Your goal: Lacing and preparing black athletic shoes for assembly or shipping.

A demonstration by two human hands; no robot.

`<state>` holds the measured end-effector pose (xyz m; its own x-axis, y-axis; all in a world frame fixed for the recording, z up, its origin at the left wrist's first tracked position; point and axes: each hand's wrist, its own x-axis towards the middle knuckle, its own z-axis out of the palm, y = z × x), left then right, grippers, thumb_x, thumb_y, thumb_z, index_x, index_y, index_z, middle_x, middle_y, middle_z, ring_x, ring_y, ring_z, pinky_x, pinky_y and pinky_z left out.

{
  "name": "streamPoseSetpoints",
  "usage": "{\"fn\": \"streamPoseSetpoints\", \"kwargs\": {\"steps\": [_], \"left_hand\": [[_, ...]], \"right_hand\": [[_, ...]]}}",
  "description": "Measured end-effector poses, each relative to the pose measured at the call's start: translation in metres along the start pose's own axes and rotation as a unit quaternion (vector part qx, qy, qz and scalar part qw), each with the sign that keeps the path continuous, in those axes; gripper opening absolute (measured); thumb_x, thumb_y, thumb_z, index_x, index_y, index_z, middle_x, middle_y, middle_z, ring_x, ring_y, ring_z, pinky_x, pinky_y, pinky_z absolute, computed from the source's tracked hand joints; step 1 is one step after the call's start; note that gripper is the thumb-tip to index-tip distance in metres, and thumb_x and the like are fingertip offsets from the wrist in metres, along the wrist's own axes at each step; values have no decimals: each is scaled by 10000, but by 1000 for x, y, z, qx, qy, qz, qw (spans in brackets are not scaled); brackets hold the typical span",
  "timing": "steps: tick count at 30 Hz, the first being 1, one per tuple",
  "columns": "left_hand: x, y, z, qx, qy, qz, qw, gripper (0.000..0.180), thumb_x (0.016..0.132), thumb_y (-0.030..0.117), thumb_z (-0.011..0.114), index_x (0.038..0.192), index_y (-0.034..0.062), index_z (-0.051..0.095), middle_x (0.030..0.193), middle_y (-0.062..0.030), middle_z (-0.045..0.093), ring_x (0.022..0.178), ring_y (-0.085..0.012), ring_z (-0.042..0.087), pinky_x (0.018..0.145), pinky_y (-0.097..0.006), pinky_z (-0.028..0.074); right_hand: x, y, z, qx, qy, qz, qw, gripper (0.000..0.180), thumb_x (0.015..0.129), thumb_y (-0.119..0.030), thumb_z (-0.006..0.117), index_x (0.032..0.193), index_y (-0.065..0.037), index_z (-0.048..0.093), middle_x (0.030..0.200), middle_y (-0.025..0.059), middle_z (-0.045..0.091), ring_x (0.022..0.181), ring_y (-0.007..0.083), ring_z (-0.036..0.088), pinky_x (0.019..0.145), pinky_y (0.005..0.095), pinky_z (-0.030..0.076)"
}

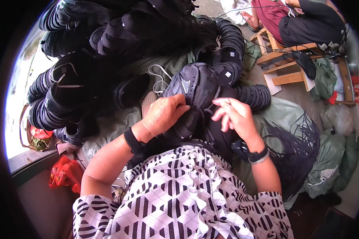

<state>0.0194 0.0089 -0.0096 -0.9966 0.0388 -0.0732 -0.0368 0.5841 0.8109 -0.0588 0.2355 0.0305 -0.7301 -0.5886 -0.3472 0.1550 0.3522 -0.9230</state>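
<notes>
Left hand [163, 115] is gripping the dark grey shoe upper [195, 85] | right hand [235, 115] is hovering beside it, fingers loosely spread, holding nothing | stacked black uppers [68, 91] are piling up behind.

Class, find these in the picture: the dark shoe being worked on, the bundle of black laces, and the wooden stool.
dark shoe [193, 85], head view, toe top.
bundle of black laces [297, 149], head view, middle strands.
wooden stool [285, 77], head view, lower rail.

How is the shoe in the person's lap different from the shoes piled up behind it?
The lap shoe is dark grey with a pale mark on its side; the piled shoes look black. The lap shoe lies alone, with the left hand gripping it and the right hand at its laces; the piled shoes sit nested in stacked rows, untouched. Both are dark sports shoes with ridged soles.
</notes>
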Motion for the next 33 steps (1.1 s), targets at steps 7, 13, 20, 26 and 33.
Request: {"fn": "streamPoseSetpoints", "kwargs": {"steps": [7, 13, 20, 26, 33], "left_hand": [[1, -10, 7, -82, 0, -41, 996, 205, 845, 232, 615, 825, 30, 587, 700, -170, 613, 710, -351, 620, 625, -410, 476], [-6, -10, 16, -64, 40, -72, 994, 246, 815, 293, 612, 812, 48, 629, 705, -152, 622, 697, -331, 621, 619, -417, 479], [5, 10, 18, 143, 70, 14, 987, 148, 816, 201, 563, 767, 62, 552, 698, -137, 622, 672, -320, 633, 601, -443, 494], [3, -12, 9, -49, 39, 39, 997, 160, 816, 197, 616, 823, 43, 572, 726, -156, 622, 707, -344, 622, 619, -420, 483], [11, -8, 0, 95, -26, 20, 995, 203, 786, 231, 652, 827, 56, 559, 737, -129, 628, 730, -320, 622, 659, -408, 479]], "right_hand": [[50, -8, 23, 77, -59, 26, 995, 356, 964, -295, 439, 1105, 19, 530, 728, 120, 652, 479, 125, 592, 401, 179, 382], [33, -2, 31, 130, -112, 141, 975, 354, 959, -291, 442, 1094, 29, 513, 617, 121, 612, 423, 184, 575, 378, 220, 378], [27, 3, 33, 234, -106, 163, 953, 401, 956, -246, 445, 1202, 69, 465, 606, 133, 581, 419, 196, 548, 393, 267, 469], [27, 2, 40, 171, -71, 135, 973, 386, 952, -219, 460, 1217, 62, 468, 620, 128, 591, 454, 183, 569, 406, 260, 478], [29, -7, 41, 118, -91, 107, 983, 341, 954, -263, 482, 1095, 38, 560, 607, 96, 595, 433, 145, 552, 399, 220, 443]]}}
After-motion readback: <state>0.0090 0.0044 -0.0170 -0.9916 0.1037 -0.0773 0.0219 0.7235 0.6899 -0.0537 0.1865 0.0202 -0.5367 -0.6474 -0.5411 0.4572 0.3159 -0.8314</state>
